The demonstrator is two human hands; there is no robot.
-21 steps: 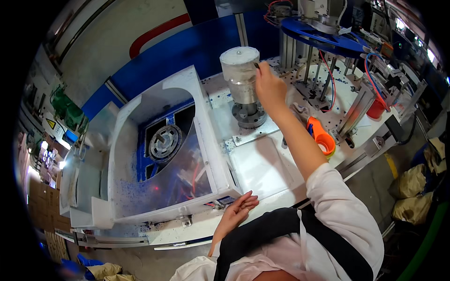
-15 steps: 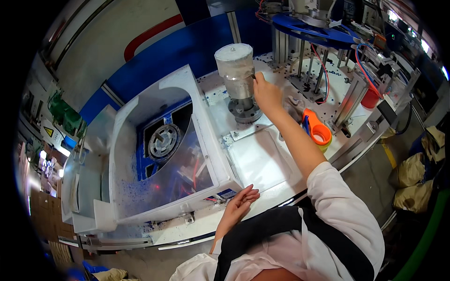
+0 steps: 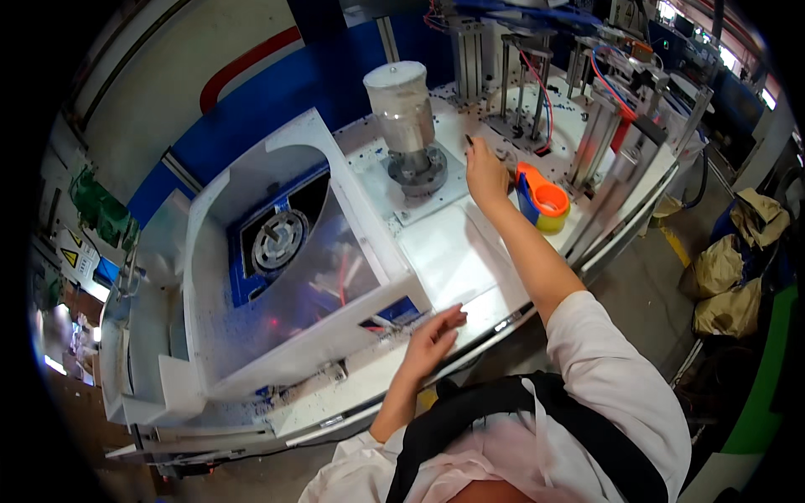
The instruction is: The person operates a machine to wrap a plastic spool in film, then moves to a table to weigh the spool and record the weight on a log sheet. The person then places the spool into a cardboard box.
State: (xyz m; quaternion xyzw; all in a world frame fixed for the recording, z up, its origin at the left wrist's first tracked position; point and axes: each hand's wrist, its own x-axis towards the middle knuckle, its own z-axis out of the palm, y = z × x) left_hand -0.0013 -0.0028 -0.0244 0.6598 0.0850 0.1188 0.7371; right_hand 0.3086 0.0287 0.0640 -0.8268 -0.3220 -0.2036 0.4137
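My right hand (image 3: 486, 174) is closed in a pinch, the tip of a small dark thin object (image 3: 470, 141) sticking out past the fingers; its kind is not clear. It hovers just right of a metal cylinder (image 3: 409, 126), apart from it. This cylinder has a whitish wrapped top and stands upright on a round bolted flange (image 3: 418, 172). My left hand (image 3: 432, 339) is held palm inward with fingers loosely stretched, nothing in it. It is by the front corner of a white box-shaped housing (image 3: 394, 293) with a clear sloping panel.
An orange tape dispenser (image 3: 545, 197) sits right of my right forearm. Inside the housing is a round slotted metal disc (image 3: 281, 241). Metal posts and red and blue hoses (image 3: 537, 92) rise at the back right. Small dark pellets are scattered over the white table (image 3: 457, 251).
My right hand has moved off the cylinder's side to the right with the small dark object. My left hand has risen slightly. The whole view has shifted a little.
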